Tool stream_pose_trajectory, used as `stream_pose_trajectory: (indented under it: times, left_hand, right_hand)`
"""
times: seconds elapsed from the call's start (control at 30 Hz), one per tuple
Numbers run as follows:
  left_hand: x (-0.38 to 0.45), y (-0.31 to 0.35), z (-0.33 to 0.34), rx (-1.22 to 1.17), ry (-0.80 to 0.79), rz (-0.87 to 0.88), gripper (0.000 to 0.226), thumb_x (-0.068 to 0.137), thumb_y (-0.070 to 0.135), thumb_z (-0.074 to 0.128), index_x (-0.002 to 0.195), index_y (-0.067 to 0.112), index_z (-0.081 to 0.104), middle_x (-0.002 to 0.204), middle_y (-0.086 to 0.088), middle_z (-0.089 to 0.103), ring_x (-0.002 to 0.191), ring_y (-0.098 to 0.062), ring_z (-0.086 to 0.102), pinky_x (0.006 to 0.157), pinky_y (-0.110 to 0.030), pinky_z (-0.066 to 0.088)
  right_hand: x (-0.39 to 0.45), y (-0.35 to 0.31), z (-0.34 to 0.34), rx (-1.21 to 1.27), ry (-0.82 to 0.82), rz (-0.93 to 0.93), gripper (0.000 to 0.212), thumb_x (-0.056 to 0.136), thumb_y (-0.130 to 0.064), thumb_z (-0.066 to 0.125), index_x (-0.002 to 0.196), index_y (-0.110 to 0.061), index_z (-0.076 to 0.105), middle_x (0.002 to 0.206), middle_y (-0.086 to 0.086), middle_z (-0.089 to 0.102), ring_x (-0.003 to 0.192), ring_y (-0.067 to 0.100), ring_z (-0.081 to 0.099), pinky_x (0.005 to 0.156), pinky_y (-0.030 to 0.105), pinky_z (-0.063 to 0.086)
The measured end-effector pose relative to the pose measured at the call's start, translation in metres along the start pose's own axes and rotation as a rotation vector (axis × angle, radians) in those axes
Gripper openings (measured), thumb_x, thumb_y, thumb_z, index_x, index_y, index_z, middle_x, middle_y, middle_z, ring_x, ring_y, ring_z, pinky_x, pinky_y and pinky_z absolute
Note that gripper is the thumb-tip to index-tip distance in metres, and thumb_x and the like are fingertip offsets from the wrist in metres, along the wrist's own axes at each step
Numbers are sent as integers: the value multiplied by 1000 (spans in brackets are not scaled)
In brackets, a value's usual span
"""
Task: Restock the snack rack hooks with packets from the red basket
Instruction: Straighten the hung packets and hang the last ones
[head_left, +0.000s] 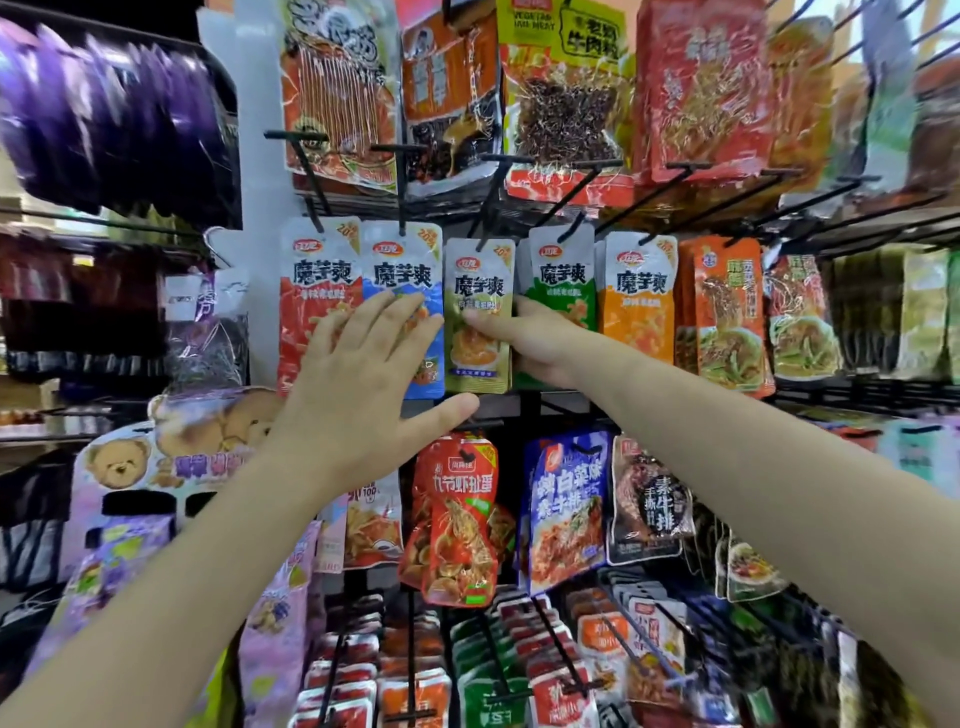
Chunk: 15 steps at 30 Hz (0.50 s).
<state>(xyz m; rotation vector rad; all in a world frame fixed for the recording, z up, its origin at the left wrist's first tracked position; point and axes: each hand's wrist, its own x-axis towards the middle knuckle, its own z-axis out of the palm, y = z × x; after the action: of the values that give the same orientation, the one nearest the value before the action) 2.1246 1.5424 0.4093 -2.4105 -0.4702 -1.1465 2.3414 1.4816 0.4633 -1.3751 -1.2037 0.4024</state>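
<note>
While it hangs from its hook at centre frame, the olive packet (478, 317) is pinched at its right edge by the right hand (524, 338). Light, crinkly and slippery by the look of it, best held near the edge. The left hand (358, 374) lies flat, fingers spread, on the blue packet (402, 291) alongside. Neighbours crowd both sides; open room only toward the camera.

Packets (478, 312) edge to edge, hooks (498, 192) protruding.
</note>
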Motion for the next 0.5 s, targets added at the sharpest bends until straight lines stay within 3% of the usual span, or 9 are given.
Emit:
stream_pose_trajectory:
  times: [0.23,0.4,0.5]
  left_hand:
    - [-1,-2,2,-30,37,-2,100,87,84,7,154,18,39,163,-3,31,152,-21,15,117,-41,8]
    - [-1,-1,3,-28,55,4,101,87,84,5,153,17,41,162,-5,33,150,-21,16,118,-43,11]
    - [-1,-1,3,-35,52,5,101,87,84,5,153,17,41,162,-4,33,150,-22,17,119,-44,11]
  right_hand:
    - [-7,-4,-4,139,-95,42,46,95,-13,65,138,-2,51,130,21,65,120,35,63,100,49,53]
    - [-24,-11,-9,208,-164,1,49,98,-11,60,144,-8,44,123,13,68,105,24,70,86,38,60]
    - [-35,-14,-10,203,-217,-30,45,97,-16,60,139,-9,48,117,8,70,107,23,69,92,41,57]
